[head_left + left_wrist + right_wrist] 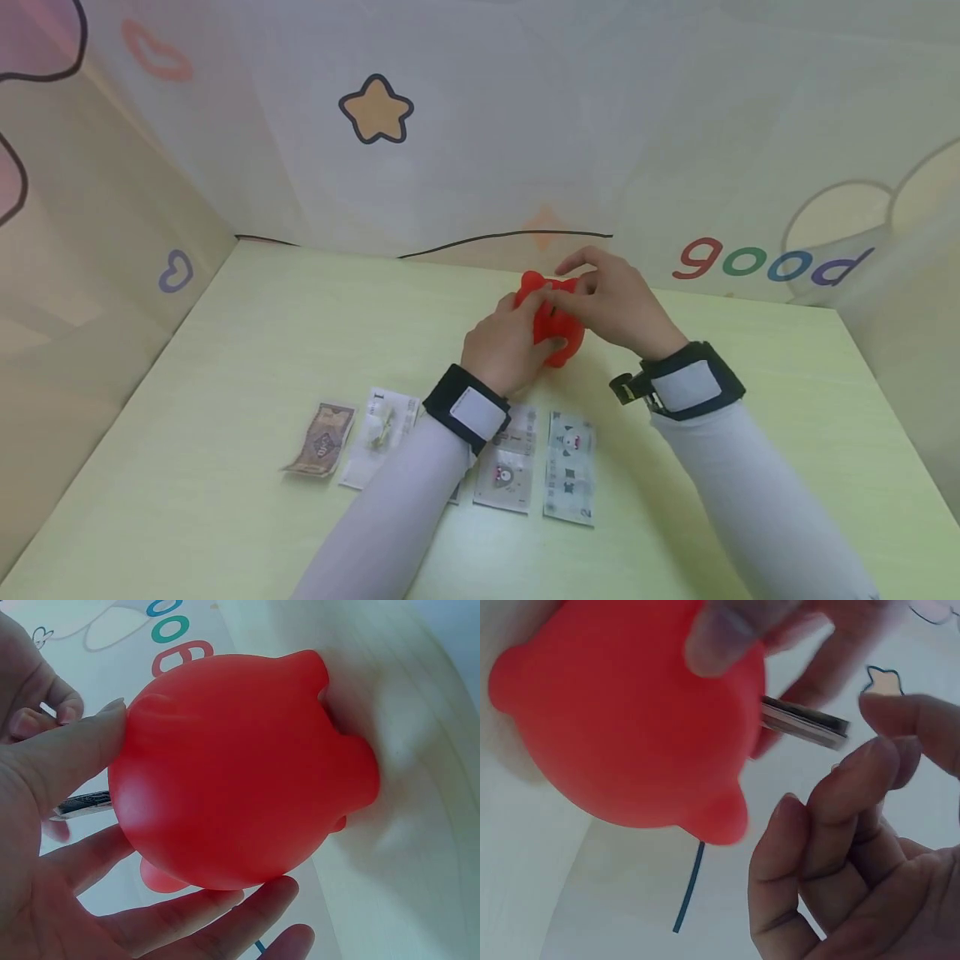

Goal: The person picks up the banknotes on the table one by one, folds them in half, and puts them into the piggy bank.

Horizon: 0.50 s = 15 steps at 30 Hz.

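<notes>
Nearest me, two white sleeves (pixel 397 508) reach in over the pale desk (pixel 187 467), the left one crossing a row of paper notes. From left to right lie a brown note (pixel 324 440), a white note (pixel 375 437), another note showing only a corner (pixel 454 497) beneath the sleeve, a note with a cartoon figure (pixel 505 479) and a greenish note (pixel 569 467). Farther on, past the black wristbands (pixel 467 410), the left hand (pixel 504 340) holds a red piggy bank (pixel 567 332) near the far edge, right of the middle. The left wrist view shows what the head view hides: its thumb presses one side while the other fingers spread along the opposite side, with the stubby feet exposed; whether those feet touch the desk I can't tell. A folded note (pixel 806 724) juts from the bank's top, clear only in the wrist views. Just beside it is the right hand (pixel 621 304); from above it seems to meet the bank, yet the right wrist view shows its fingers loosely bent, a little apart, pinching nothing, with a gap before the folded note. Farthest off, the wall (pixel 480 150) carries a star (pixel 377 109) and the word "good" (pixel 772 262).
</notes>
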{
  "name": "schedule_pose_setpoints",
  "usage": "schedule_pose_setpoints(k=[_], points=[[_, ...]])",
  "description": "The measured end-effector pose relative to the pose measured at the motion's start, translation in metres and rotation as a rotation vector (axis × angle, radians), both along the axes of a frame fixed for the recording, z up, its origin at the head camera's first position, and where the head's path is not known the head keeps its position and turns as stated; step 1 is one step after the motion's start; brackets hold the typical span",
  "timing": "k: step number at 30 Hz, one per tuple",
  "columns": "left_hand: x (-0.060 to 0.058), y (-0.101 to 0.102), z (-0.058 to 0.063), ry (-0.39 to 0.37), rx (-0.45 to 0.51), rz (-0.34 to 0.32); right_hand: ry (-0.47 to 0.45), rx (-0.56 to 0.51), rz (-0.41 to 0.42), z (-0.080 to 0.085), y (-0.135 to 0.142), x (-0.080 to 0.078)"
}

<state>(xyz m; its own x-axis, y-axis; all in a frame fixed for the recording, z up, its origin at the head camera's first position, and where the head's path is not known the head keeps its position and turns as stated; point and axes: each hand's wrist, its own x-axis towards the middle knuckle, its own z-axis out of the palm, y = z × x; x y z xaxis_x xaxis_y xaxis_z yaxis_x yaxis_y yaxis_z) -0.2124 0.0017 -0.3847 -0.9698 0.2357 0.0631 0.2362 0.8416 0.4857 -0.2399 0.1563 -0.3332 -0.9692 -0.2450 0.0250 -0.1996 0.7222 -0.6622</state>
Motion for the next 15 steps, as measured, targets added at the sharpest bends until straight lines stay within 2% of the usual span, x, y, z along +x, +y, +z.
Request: schedule_pose_setpoints(k=[5,15], points=[[0.0001,-0.0004,0.0013,0.004,0.006,0.005,0.021,-0.043,-0.02,0.0033,0.005,0.0027],[-0.0009,-0.0007,0.0009,-0.005,-0.003,0.0,-0.036,-0.053,-0.016,-0.0025,0.0029,0.0054]])
